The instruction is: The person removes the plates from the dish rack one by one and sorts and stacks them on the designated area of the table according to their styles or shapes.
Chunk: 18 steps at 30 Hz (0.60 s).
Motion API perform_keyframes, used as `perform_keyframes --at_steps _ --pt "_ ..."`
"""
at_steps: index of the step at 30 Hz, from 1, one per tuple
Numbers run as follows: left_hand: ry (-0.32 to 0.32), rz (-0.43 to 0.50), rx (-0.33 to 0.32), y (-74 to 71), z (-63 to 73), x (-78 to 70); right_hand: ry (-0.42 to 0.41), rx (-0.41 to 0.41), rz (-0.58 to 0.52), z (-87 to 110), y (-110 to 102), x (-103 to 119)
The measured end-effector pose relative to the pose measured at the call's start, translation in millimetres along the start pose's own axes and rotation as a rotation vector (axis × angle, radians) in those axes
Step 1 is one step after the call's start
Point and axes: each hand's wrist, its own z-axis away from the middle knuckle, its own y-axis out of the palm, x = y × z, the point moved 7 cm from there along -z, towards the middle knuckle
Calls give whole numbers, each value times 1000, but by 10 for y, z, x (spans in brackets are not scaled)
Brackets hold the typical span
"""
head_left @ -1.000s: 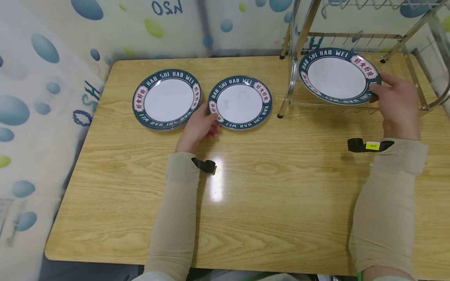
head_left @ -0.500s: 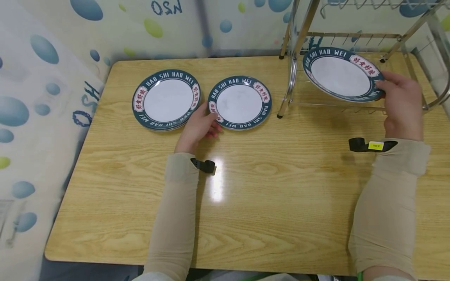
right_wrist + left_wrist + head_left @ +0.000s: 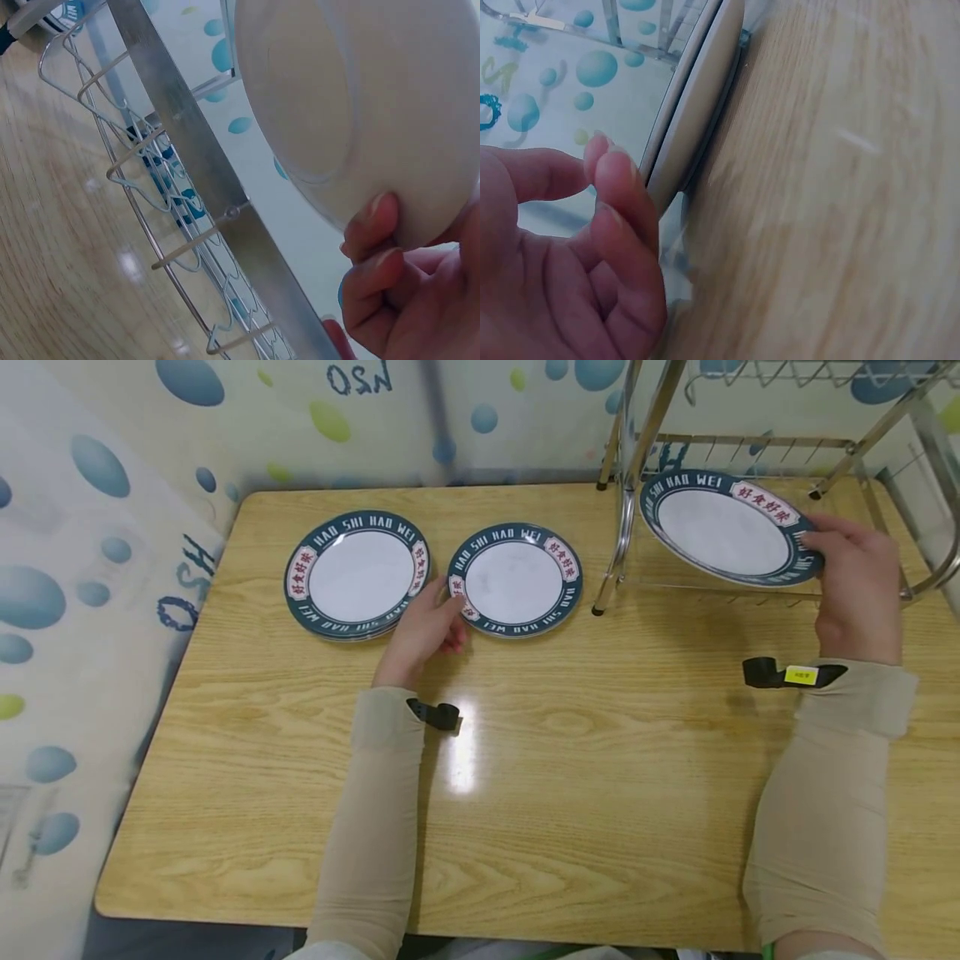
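Observation:
My right hand point(image 3: 858, 581) pinches the right rim of a round plate point(image 3: 723, 527) with a dark green lettered border, thumb on top. The plate is tilted at the wire rack's lower level; its pale underside point(image 3: 315, 97) shows in the right wrist view with curled fingers beneath. My left hand point(image 3: 423, 631) stays between two similar plates on the table, thumb overlapping the rim of the middle plate point(image 3: 513, 581). In the left wrist view its fingers point(image 3: 626, 195) hang loosely curled beside a pale plate edge point(image 3: 694, 112). The left plate point(image 3: 356, 575) lies flat.
A metal two-level wire rack point(image 3: 626, 518) stands at the back right, its legs on the wooden table point(image 3: 570, 777). Its upper basket point(image 3: 810, 372) extends above the held plate. A dotted wall covering point(image 3: 285, 427) borders the table at the back and left.
My right hand has shifted slightly right. The held plate tilts more, its right side now lower in the head view. My left hand and the two table plates have stayed in place.

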Motion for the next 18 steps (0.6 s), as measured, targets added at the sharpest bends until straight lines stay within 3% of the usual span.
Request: perform_keyframes --at_steps 6,18 --pt "16 8 -15 -16 50 -81 10 20 -45 3 28 -13" --pt "82 -3 12 43 368 -465 -27 75 -107 39 95 30"
